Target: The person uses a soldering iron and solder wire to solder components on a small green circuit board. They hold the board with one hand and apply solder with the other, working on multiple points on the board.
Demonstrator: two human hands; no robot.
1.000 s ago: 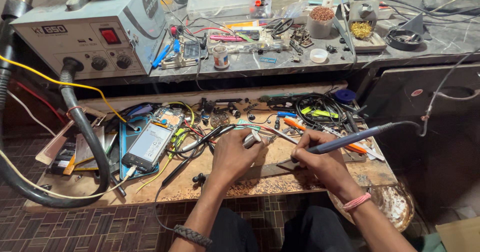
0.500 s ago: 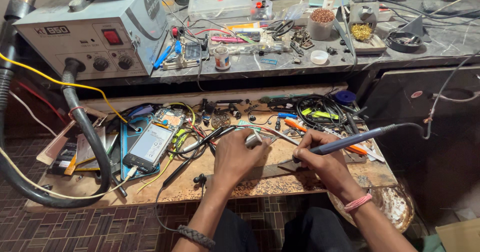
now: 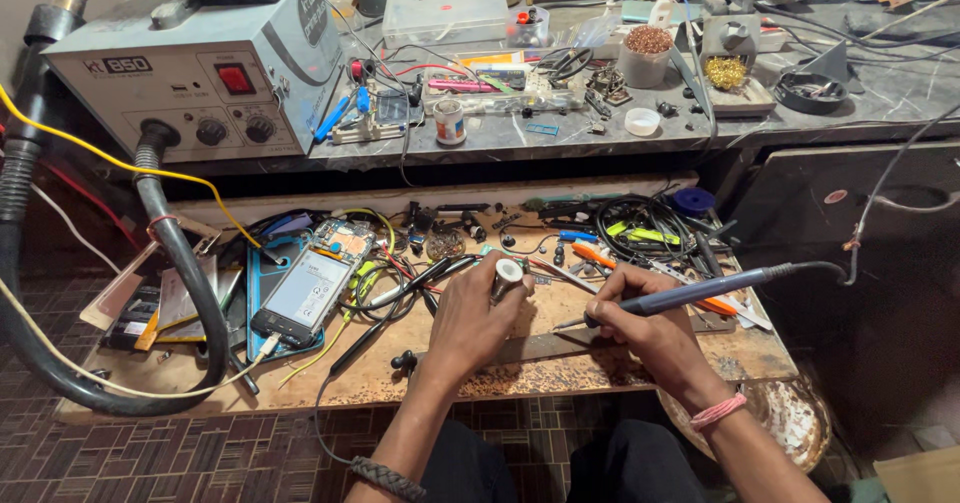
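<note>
While both forearms rest low over the worn wooden bench, the right hand is closed in a pen grip around a dark blue soldering iron, its fine tip angled down and left toward the bench just right of the left hand. The left hand is curled shut around a small white spool, apparently solder wire, pinched at the fingertips and held upright near the iron's tip. By its look the iron is light and rigid, best held on the insulated barrel well back from the metal tip; its cord trails up to the right and may tug at the handle. The spool should be light, and any wire from it thin and soft, easily bent, so a gentle pinch on the rim seems enough. Left of the hands lies an opened phone on a blue mat, exposed circuit board at its top, amid loose cables and tweezers; such a board is fragile. Farther back, on the raised grey shelf, stand a grey rework station with a thick black hose and a cup of copper-coloured tip cleaner.
</note>
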